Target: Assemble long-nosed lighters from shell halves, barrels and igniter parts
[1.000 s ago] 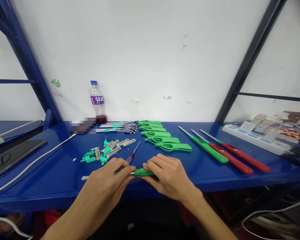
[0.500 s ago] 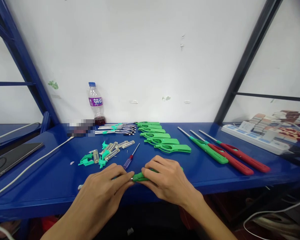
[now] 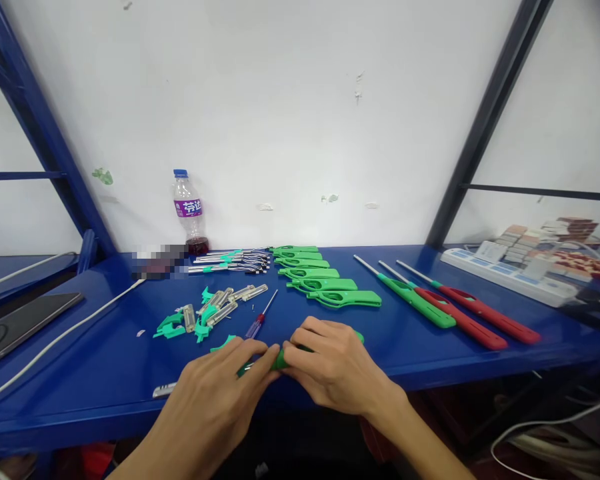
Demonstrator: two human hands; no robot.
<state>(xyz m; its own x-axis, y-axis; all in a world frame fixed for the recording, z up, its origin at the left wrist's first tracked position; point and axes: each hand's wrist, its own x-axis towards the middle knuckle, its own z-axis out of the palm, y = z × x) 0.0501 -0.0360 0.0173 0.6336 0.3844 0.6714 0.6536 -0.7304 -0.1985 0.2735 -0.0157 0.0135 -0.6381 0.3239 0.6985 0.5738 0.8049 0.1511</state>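
Near the table's front edge, my right hand [image 3: 333, 363] is closed round a green gas lighter [image 3: 280, 361], its handle mostly hidden under the fingers. My left hand [image 3: 220, 387] pinches the front end of the same lighter; a bit of metal tube shows between its fingers. A screwdriver [image 3: 257, 325] with a purple handle lies just beyond the left hand. Past that are teal plastic triggers [image 3: 170, 327] and clear fuel tanks [image 3: 224, 311] in a loose heap. One more teal piece [image 3: 224, 344] shows above the left knuckles. Green lighter shells [image 3: 365, 298] lie in a row behind the hands.
Metal lighter tubes with wires [image 3: 215, 268] lie at the back, beside a drink bottle [image 3: 188, 212]. Assembled lighters, green [image 3: 430, 311] and red [image 3: 500, 317], lie right. A power strip [image 3: 510, 277] stands farther right. A phone [image 3: 27, 327] and white cable [image 3: 65, 340] are left.
My left hand has shifted slightly right and down, its fingertips now nearer my right hand, covering more of the lighter's front. The teal piece and a pale metal end by my left hand now show more.
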